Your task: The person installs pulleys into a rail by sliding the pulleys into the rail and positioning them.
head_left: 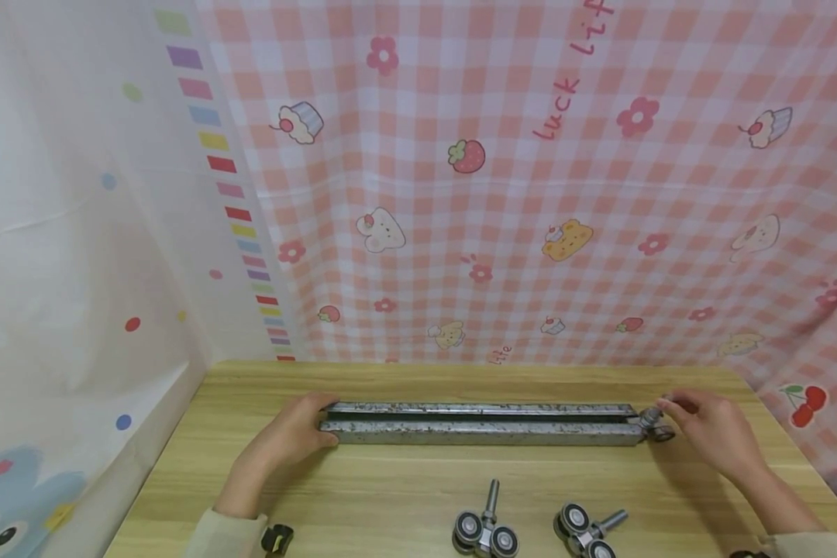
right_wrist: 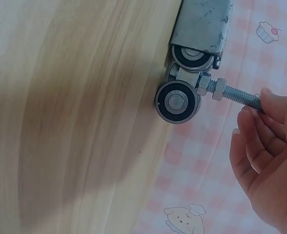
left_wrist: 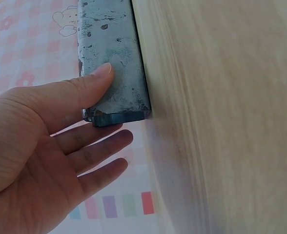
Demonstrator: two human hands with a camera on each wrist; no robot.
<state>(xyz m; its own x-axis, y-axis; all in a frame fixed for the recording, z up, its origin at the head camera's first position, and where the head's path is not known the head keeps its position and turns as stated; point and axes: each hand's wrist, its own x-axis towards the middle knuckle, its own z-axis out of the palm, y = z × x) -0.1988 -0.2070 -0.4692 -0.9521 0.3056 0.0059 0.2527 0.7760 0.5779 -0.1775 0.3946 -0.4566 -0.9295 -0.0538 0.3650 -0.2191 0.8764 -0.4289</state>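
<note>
Metal rail (head_left: 481,435) is the piece at the centre of the work, set in front of a pink checked cloth (head_left: 425,201) and lying on a wooden table (head_left: 390,484). Its long axis runs left to right across the person's front, with the slot facing up and 1 hand at each end.

The left hand (head_left: 294,428) grips the left end, thumb against the near wall; in the left wrist view 3 fingers reach loosely past the end. The right hand (head_left: 720,434) is the nearer of the 2 to the rail's other end, and pinches a roller carriage (head_left: 659,432) there by its stem.

That carriage lies to the left of the right hand and below its fingertips, between them and the rail's mouth. 2 loose carriages rest on the near part of the table, the left one (head_left: 487,533) with its bolt pointing away from the person, the right one (head_left: 584,532) with its bolt angled to the right.

At the mouth, 1 wheel (right_wrist: 190,56) sits partly within the channel, and another wheel (right_wrist: 176,102) stays outside. The threaded stem (right_wrist: 237,96) rises at a tilt to the pinching fingers, a nut (right_wrist: 220,89) partway along it.
</note>
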